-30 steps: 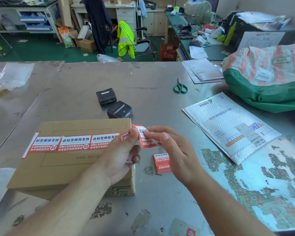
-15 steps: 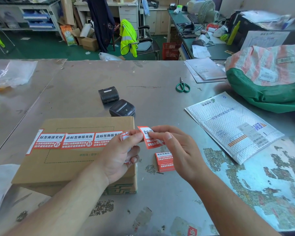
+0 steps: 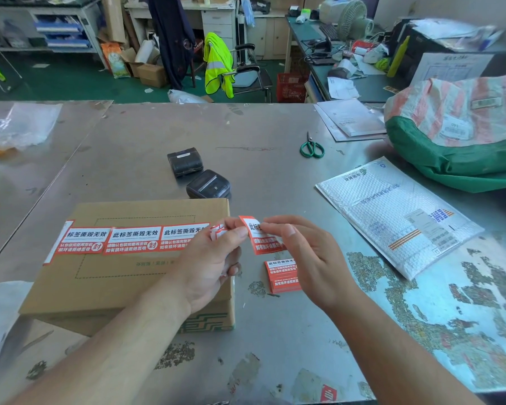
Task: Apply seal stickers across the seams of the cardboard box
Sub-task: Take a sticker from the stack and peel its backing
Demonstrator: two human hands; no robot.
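A brown cardboard box [image 3: 114, 290] lies flat on the metal table at lower left. Three red-and-white seal stickers [image 3: 132, 239] run in a row across its top seam. Just off the box's right edge, my left hand [image 3: 214, 267] pinches a crumpled bit of sticker backing [image 3: 218, 230], and my right hand [image 3: 304, 258] pinches a loose seal sticker [image 3: 260, 236]. Both hands hold the sticker in the air between them. A small stack of spare stickers [image 3: 282, 277] rests on the table below my right hand.
Two black handheld printers [image 3: 199, 176] sit behind the box. Green-handled scissors [image 3: 311, 147] lie farther back. A white bubble mailer [image 3: 392, 214] is at right, with a striped green sack [image 3: 462, 141] behind it. A clear plastic bag [image 3: 21, 127] lies far left.
The sticker between my hands has shifted slightly; the fingers have worked along its edge. The box and the table items stay put.
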